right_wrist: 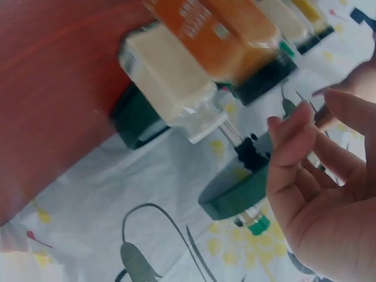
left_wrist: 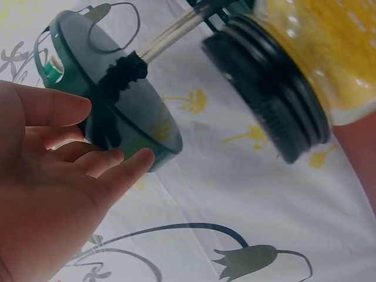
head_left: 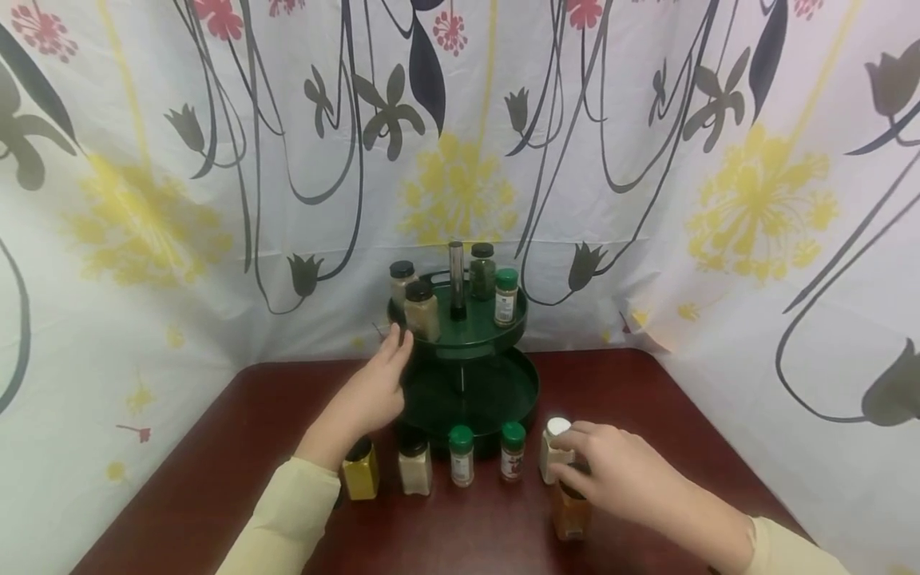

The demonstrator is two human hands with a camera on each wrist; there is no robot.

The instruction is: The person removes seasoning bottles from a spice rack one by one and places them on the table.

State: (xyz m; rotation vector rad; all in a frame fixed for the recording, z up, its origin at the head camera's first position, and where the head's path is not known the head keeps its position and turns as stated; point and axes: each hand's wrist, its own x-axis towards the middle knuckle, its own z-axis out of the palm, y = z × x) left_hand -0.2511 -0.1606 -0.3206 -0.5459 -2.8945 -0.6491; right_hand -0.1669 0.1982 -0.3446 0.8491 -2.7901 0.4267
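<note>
My left hand (head_left: 368, 397) reaches up to the front left rim of a two-tier green turntable rack (head_left: 480, 350), its fingers loosely extended and holding nothing. Just above those fingertips stands a black-lidded jar of tan spice (head_left: 422, 319) on the upper tier. Over on the right, my right hand (head_left: 632, 473) hovers above a black-lidded jar of orange spice (head_left: 571, 519). In the right wrist view its fingers (right_wrist: 294, 141) are bent a little, apart from that jar, with nothing between them. A white-lidded jar (head_left: 550, 461) stands right beside, partly hidden by the fingertips.
Two green-capped bottles (head_left: 461, 467), a black-lidded pale jar (head_left: 415, 473) and a yellow spice jar (head_left: 362, 477) line the table before the rack. More jars (head_left: 482, 274) share the upper tier around a metal post (head_left: 457, 279). A patterned curtain (head_left: 460, 160) hangs behind the dark red table (head_left: 287, 399).
</note>
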